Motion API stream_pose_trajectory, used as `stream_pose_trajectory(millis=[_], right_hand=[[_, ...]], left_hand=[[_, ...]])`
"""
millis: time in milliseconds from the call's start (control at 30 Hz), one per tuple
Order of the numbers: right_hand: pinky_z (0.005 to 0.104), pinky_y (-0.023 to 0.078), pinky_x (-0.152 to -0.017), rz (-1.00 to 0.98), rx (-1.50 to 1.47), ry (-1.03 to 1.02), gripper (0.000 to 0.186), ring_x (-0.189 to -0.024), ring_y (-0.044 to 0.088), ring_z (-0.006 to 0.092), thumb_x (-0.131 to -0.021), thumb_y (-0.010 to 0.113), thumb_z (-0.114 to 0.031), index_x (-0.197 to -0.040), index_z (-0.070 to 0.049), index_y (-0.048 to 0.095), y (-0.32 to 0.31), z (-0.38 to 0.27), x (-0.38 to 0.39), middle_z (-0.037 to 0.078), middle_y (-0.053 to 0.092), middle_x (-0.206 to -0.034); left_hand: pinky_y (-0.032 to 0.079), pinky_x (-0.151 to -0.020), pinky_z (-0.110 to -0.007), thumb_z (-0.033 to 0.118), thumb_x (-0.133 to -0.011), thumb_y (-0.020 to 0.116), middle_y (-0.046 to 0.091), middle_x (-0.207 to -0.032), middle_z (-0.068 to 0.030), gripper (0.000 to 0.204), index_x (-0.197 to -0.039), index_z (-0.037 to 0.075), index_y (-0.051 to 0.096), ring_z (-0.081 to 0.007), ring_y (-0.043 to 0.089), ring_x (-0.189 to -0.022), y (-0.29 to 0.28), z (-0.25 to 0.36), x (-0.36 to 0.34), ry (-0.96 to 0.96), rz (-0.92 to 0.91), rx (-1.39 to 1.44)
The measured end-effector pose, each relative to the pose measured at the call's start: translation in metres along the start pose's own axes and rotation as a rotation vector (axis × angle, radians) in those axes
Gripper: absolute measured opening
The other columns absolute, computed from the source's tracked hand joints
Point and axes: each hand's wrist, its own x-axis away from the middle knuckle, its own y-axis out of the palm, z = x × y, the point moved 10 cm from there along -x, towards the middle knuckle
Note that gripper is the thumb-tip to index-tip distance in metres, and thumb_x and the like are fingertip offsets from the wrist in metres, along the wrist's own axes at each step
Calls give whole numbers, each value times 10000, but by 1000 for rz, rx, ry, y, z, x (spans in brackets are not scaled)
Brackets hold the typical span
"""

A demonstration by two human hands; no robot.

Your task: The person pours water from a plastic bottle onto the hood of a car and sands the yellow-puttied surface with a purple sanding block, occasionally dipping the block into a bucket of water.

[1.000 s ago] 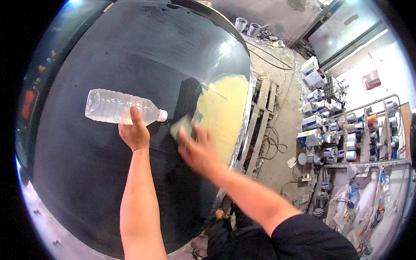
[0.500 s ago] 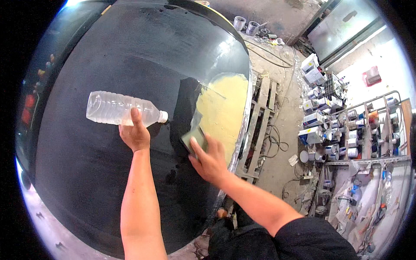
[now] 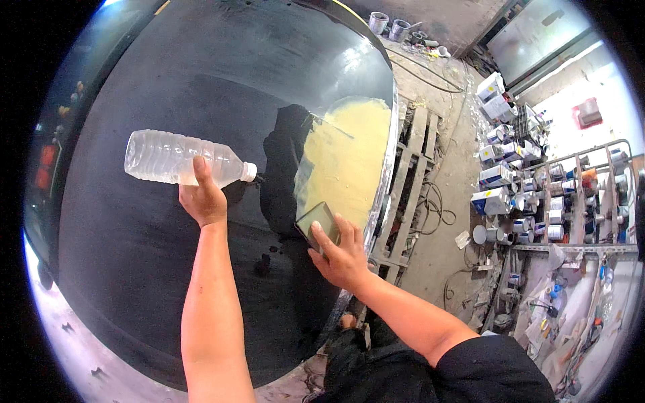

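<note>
My left hand (image 3: 203, 198) is wrapped round a clear ribbed plastic bottle (image 3: 181, 159), held on its side above a dark car panel (image 3: 168, 255). The bottle's white cap points right, and a little water shows just beyond it. In my right hand (image 3: 341, 252) is a flat grey-green sanding block (image 3: 317, 225), gripped by its edges. It lies against the lower end of a pale yellow filler patch (image 3: 349, 158) near the panel's right edge. A wet, darker area (image 3: 282, 168) spreads over the panel along the patch's left side.
Right of the panel, a wooden pallet (image 3: 406, 181) stands on the floor beside a coiled hose (image 3: 437, 211). Many paint cans and tins (image 3: 497, 178) stand farther right, with a metal rack (image 3: 571, 201) of cans. Buckets (image 3: 378, 23) sit at the back.
My right hand has moved the sanding block slightly right and down, onto the patch's lower end. The bottle has shifted a little left and up. The wet area looks wider.
</note>
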Motion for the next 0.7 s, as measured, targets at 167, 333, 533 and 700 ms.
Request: stream_pose_trajectory(millis=[167, 333, 533, 700], right_hand=[[517, 437, -938, 77, -21, 44, 596, -1116, 498, 440, -805, 744, -204, -1368, -177, 548, 19, -3, -87, 252, 458, -1318], [529, 441, -934, 65, -59, -12, 650, -1105, 512, 446, -788, 750, -205, -1391, -186, 510, 17, -3, -46, 258, 460, -1342], [517, 438, -952, 12, -65, 3, 644, -1146, 503, 439, -745, 788, -194, -1349, -188, 566, 3, 9, 2, 243, 462, -1342], [501, 465, -902, 71, -30, -40, 651, -1093, 527, 433, -694, 805, -184, -1306, -198, 586, 21, -17, -67, 249, 468, -1344]], left_hand=[[480, -904, -365, 636, -966, 455, 694, -1070, -149, 744, -1108, -61, 676, -246, 644, -991, 8, 0, -1, -6, -28, 115], [502, -888, -353, 624, -938, 543, 675, -1089, -142, 725, -1137, -65, 649, -227, 644, -998, 4, -8, 0, -48, 0, 249], [480, -903, -357, 610, -971, 474, 671, -1081, -141, 730, -1129, -81, 647, -232, 631, -996, 0, -8, 1, -22, 35, 190], [477, -906, -363, 604, -971, 473, 666, -1094, -148, 727, -1129, -85, 643, -236, 631, -997, 5, -8, 1, -45, 50, 237]])
